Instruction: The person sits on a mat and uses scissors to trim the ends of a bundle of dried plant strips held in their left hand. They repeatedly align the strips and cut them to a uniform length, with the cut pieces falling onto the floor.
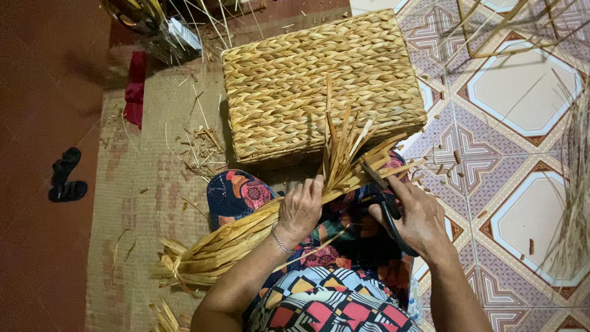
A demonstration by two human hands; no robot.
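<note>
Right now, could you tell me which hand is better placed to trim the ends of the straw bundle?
The right hand, probably: it holds the scissors with the blades at the splayed ends, while the left hand grips the straw bundle mid-length.

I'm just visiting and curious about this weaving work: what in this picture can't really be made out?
Head view only:
- Scissors: handles hidden inside the right hand; blade tips buried among the straw bundle.
- Shiny thing at top: cut off by the edge and dark.
- Woven basket: only one face shows; whether it is open cannot be told.
- Left hand: palm hidden against the bundle.
</note>
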